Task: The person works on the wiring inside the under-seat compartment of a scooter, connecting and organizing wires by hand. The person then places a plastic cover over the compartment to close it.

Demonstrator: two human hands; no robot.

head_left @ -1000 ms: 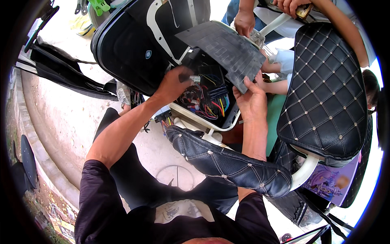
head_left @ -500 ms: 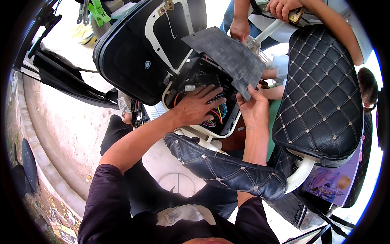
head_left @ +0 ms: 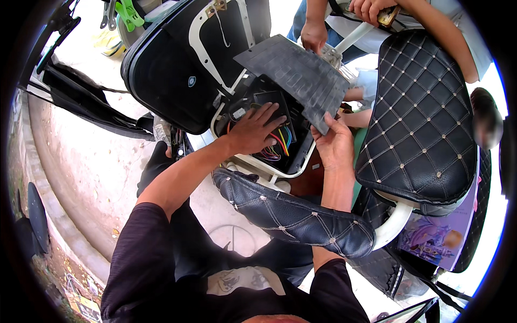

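A flat black plastic cover panel is tilted over the far right of an opened under-seat compartment. My right hand pinches the near corner of this panel between thumb and fingers. Inside the compartment, my left hand is spread, its fingers lying over a black box-shaped part. Red, yellow and blue wires run beside its fingertips, and some disappear beneath the hand. The compartment has a white tubular frame around it.
A large black seat stands tipped up at the left. Near me curves a black quilted padded bar; a quilted seat back rises at the right. Another person's hand is just beyond the panel. Green clips hang at the far left.
My left hand has shifted slightly left and nearer to me, showing more of the wires and the black part. The panel stays in my right hand, slightly turned.
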